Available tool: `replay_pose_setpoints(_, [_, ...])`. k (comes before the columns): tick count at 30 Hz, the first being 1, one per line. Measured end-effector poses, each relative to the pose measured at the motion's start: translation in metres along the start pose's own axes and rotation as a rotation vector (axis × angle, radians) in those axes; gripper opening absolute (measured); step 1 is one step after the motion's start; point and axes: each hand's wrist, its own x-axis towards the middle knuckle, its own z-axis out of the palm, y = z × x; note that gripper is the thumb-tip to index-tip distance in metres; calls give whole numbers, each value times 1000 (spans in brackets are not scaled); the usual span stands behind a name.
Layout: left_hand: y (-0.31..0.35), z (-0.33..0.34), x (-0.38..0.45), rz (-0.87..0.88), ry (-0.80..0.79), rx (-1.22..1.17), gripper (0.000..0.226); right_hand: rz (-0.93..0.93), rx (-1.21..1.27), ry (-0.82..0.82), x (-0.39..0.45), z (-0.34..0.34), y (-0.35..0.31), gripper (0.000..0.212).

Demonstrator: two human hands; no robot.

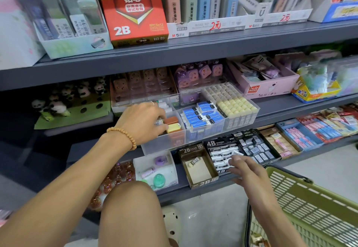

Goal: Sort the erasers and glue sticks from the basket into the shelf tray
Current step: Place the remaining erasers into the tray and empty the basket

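In the clear tray on the middle shelf, an orange eraser and a yellow eraser lay side by side in the left front compartment, close to the divider. The left hand reached into that compartment, fingers curled on a small item beside them; what it was could not be told. Blue erasers filled the next compartment. The right hand hovered with relaxed, empty fingers between the lower shelf's edge and the green basket on the floor.
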Motion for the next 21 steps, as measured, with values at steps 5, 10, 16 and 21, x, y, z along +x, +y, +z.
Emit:
replay_pose_setpoints(5, [49, -19, -27, -43, 150, -571, 9, -34, -4, 21, -9, -23, -5, 13])
replay_pose_setpoints(10, [133, 12, -66, -176, -3, -1235, 11, -48, -1, 71, -19, -68, 1, 18])
replay_pose_setpoints(16, [211, 82, -87, -403, -205, -1372, 15, -37, -19, 167, -25, -134, 24, 19])
replay_pose_setpoints(21, [247, 146, -87, -522, -257, -1235, 14, -2, -63, 190, -23, -177, 62, 19])
